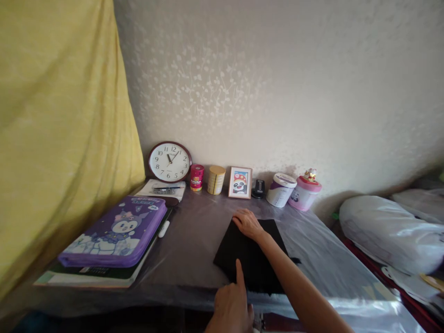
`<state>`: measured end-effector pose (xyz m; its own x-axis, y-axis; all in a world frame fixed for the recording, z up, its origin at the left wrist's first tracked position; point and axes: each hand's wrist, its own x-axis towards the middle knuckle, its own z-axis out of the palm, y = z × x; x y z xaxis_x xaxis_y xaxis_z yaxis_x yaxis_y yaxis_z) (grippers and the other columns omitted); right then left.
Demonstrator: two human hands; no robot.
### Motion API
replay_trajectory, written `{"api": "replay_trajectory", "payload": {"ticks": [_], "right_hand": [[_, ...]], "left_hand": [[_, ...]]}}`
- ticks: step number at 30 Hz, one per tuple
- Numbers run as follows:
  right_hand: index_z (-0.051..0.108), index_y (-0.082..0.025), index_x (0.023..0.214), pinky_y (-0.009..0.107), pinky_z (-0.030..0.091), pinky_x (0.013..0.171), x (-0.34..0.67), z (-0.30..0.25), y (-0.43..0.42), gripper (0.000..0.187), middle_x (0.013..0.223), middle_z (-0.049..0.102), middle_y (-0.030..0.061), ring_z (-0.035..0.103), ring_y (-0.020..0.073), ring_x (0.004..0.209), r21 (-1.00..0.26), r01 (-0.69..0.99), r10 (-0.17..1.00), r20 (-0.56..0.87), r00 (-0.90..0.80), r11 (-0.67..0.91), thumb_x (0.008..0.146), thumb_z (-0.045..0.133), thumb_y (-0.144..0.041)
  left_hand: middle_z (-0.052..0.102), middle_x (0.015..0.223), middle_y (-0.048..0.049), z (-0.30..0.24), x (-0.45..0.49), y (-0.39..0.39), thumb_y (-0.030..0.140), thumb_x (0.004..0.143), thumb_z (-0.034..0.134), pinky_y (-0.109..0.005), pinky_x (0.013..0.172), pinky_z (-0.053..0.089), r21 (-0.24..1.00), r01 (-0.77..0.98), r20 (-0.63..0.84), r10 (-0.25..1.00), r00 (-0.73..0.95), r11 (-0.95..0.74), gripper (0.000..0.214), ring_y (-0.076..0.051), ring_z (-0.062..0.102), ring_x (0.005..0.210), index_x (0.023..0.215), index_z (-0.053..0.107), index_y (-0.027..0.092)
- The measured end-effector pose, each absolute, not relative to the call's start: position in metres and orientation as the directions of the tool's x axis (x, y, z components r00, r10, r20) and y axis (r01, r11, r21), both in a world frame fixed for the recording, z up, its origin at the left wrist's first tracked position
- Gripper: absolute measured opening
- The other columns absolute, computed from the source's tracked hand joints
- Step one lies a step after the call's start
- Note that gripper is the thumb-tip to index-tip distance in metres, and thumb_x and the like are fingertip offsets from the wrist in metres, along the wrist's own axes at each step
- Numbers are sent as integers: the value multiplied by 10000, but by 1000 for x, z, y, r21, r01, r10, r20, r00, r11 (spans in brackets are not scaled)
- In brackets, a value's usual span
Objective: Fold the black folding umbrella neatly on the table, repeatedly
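Observation:
A flat black sheet or cloth (pixel 255 259) lies on the plastic-covered table (pixel 194 245) in front of me. My right hand (pixel 247 223) rests flat on its far left corner, fingers stretched out. My left hand (pixel 233 300) is at the near edge, index finger pointing out and pressing on the black sheet, the other fingers curled in with nothing visible in them.
At the left lies a purple cartoon case (pixel 118 233) on a book. Along the wall stand a round clock (pixel 169 162), a red tin (pixel 196 177), a yellow tin (pixel 216 180), a small framed picture (pixel 240 182) and two tubs (pixel 293 190). Yellow curtain at left, white pillow (pixel 388 231) at right.

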<state>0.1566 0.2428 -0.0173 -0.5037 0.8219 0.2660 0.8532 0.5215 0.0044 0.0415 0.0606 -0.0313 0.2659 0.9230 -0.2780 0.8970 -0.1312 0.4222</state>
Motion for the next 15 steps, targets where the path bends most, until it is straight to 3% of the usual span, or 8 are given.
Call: {"api": "replay_trajectory", "payload": {"ticks": [2, 4, 8, 12, 15], "right_hand": [[666, -186, 856, 286, 376, 878, 154, -20, 237, 300, 891, 676, 61, 578, 164, 926, 18, 810, 795, 178, -580, 587, 911, 396, -303], [666, -185, 847, 302, 369, 891, 154, -23, 236, 282, 915, 674, 66, 571, 174, 943, 46, 841, 826, 163, -539, 540, 901, 406, -280], [633, -182, 1007, 340, 363, 916, 170, -12, 239, 238, 1117, 619, 98, 524, 212, 1055, 10, 964, 917, 308, -254, 264, 853, 456, -221], [584, -157, 1101, 356, 376, 903, 202, 15, 219, 300, 1173, 579, 131, 528, 242, 1066, -62, 996, 910, 413, -37, 68, 854, 445, -255], [573, -167, 1109, 378, 412, 846, 229, 24, 193, 374, 1119, 602, 136, 564, 268, 1023, -143, 985, 935, 326, 138, -96, 849, 452, -408]], "left_hand": [[673, 948, -181, -31, 41, 60, 239, 723, 549, -414, 766, 475, 419, 899, -281, 924, 260, -126, 900, -304, 630, 885, 1406, -9, 56], [674, 950, -181, -29, 41, 60, 228, 725, 550, -406, 771, 474, 409, 905, -289, 923, 255, -122, 894, -301, 630, 888, 1405, 0, 45], [674, 963, -177, -25, 42, 59, 223, 732, 549, -398, 772, 476, 400, 908, -292, 922, 255, -124, 884, -298, 630, 897, 1406, 8, 38], [672, 961, -186, -22, 40, 58, 221, 741, 540, -402, 762, 481, 404, 903, -284, 919, 273, -143, 866, -301, 632, 885, 1405, 21, 22], [673, 938, -185, -24, 39, 57, 219, 750, 524, -387, 744, 481, 411, 897, -253, 926, 281, -160, 843, -290, 636, 859, 1405, 33, 17]]}}
